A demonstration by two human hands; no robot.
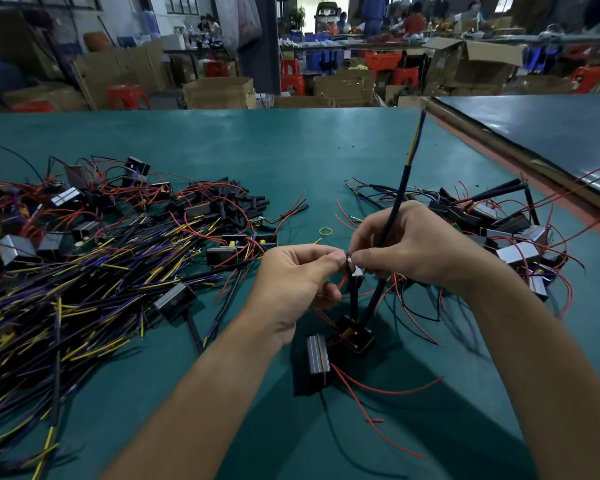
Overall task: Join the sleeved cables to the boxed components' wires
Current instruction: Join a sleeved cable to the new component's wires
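My left hand (297,284) and my right hand (406,247) meet over the green table (257,147), both pinching thin wire ends where their fingertips touch. A long black sleeved cable (400,188) with yellow and blue wires at its top runs up through my right hand. Below the hands a small black boxed component (355,336) hangs or rests on its black lead. A second boxed component (317,358) with a silver top lies on the table, red wires (371,415) trailing from it.
A big heap of sleeved cables (66,296) with yellow, blue and black wires covers the left. Short black sleeve pieces (236,202) lie behind it. A pile of boxed components (513,237) sits at the right. A yellow rubber band (325,231) lies mid-table. People work at far benches.
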